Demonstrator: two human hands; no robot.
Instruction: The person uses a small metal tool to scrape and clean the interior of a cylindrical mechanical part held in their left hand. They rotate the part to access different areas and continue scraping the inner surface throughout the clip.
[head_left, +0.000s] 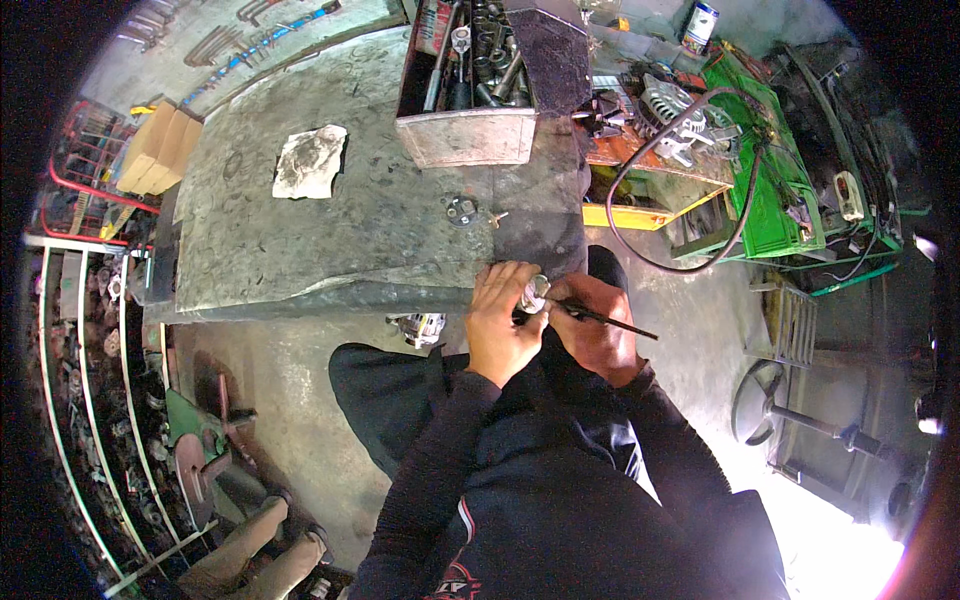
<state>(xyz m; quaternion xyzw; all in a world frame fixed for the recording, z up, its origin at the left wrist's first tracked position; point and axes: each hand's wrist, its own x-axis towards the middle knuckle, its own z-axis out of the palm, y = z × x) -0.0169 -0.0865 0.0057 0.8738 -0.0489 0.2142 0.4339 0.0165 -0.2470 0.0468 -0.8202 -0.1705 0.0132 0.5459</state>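
At the near edge of the workbench [330,255], my left hand [503,325] is closed around a small round metal part [534,293] with a shiny ring-shaped end. Right beside it, my right hand [600,318] grips a thin dark rod-like tool [628,327]. One end of the tool sticks out to the right; its other end is hidden by my fingers near the metal part. Just beyond my hands, a small dark round part [462,210] and a tiny brass-coloured piece [498,217] lie on the bench.
A metal toolbox [466,140] of sockets and a ratchet stands at the bench's far side. A stained cloth or paper [310,162] lies left of it. An alternator [672,115] sits on a cart at the right, near a looping cable [752,190]. Another person's legs [245,550] show lower left.
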